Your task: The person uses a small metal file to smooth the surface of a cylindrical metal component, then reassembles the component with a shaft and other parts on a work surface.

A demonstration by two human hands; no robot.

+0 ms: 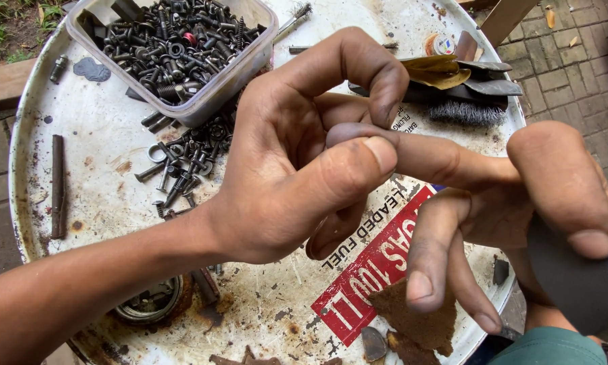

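Over the white drum lid [101, 155]: left hand [297, 169] pinching the right hand's [520, 203] outstretched forefinger, perhaps wiping it. Right thumb pressing a grey cylinder [581, 277] at the lid's near-right edge. Screws [182, 169] loose beside the plastic tub [182, 54], unsorted.

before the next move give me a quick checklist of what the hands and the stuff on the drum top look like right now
1. Left hand pinching the right hand's forefinger between thumb and fingers: ok.
2. Anything small caught in that pinch: cannot tell, the fingertips hide it.
3. Right hand thumb pressed on a grey rounded thing at the frame edge: ok, what it is cannot tell.
4. Plastic tub of dark bolts upright on the drum top: ok.
5. Loose screws contained: not ok, spilled beside the tub.
6. Wire brush lying apart from both hands: ok.
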